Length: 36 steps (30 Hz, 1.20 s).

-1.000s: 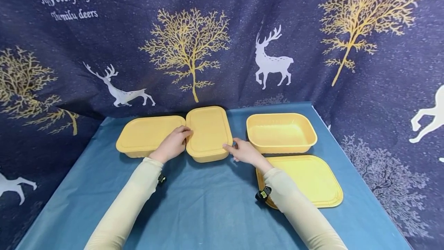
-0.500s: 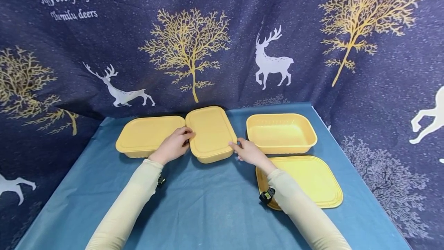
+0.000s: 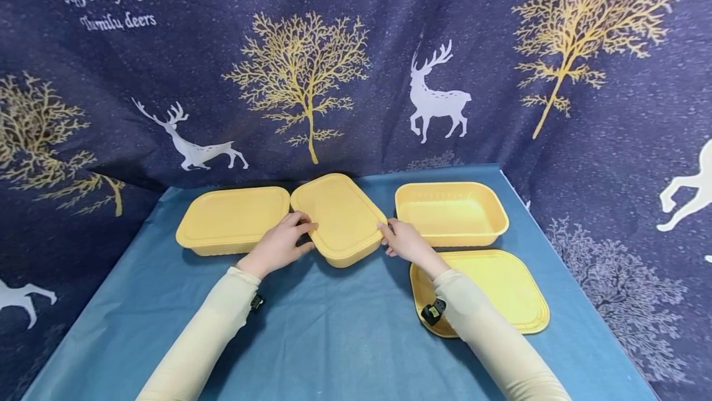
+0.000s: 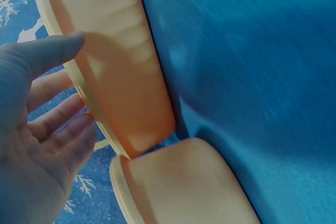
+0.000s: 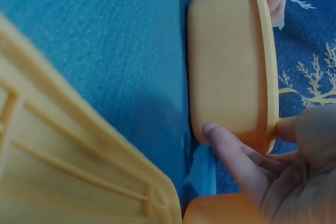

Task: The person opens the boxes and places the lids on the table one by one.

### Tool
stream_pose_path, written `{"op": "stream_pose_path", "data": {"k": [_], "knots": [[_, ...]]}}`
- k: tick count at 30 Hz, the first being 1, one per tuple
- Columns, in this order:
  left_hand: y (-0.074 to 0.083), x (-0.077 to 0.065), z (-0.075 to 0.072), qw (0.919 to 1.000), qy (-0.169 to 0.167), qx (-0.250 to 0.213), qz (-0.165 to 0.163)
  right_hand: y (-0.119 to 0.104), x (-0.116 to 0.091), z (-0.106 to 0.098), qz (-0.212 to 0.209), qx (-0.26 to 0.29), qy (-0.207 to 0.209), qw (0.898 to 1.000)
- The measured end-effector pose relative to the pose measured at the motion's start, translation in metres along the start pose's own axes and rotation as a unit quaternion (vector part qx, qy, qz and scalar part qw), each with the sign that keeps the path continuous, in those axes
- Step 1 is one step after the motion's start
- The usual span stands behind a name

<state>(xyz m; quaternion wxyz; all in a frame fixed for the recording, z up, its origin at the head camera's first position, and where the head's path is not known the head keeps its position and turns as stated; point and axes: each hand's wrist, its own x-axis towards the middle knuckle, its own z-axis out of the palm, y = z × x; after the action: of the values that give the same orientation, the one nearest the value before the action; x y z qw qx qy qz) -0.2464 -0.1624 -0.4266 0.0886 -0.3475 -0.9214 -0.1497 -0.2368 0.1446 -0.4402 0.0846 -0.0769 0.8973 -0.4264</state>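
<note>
Turning further askew, the middle box (image 3: 342,211) is seemingly still unsettled; the right hand (image 3: 408,243) is pinching its corner, the left hand (image 3: 280,243) loosely touching its edge.

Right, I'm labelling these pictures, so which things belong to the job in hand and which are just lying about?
In the job:
middle lidded box
left hand
right hand

Probably just lying about, no hand on them:
leftmost lidded box
open box
loose lid

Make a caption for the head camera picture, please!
Left hand and right hand hold the middle lidded box, near an open box.
</note>
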Motion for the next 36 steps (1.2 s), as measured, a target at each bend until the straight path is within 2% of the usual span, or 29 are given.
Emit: {"op": "stream_pose_path", "data": {"k": [5,8,14,22,28,36], "knots": [[0.007,-0.003,-0.002,1.0000,0.001,-0.003,-0.003,-0.001,0.001,-0.001,0.000,-0.013,0.008,1.000],[0.005,-0.001,-0.002,0.9999,-0.008,-0.004,-0.009,-0.002,-0.001,-0.003,0.001,-0.013,0.005,1.000],[-0.012,0.009,-0.005,0.9994,-0.029,0.000,-0.019,-0.003,-0.008,-0.006,0.009,0.001,-0.027,1.000],[-0.028,0.018,-0.010,0.9967,-0.057,0.005,-0.058,0.000,-0.013,-0.002,-0.018,-0.056,-0.012,0.998],[-0.027,0.010,-0.011,0.9960,-0.058,-0.012,-0.067,-0.005,-0.009,-0.003,-0.037,-0.081,0.014,0.996],[-0.020,-0.003,-0.009,0.9976,-0.028,-0.005,-0.063,-0.013,0.001,-0.005,-0.046,-0.117,0.036,0.991]]}}
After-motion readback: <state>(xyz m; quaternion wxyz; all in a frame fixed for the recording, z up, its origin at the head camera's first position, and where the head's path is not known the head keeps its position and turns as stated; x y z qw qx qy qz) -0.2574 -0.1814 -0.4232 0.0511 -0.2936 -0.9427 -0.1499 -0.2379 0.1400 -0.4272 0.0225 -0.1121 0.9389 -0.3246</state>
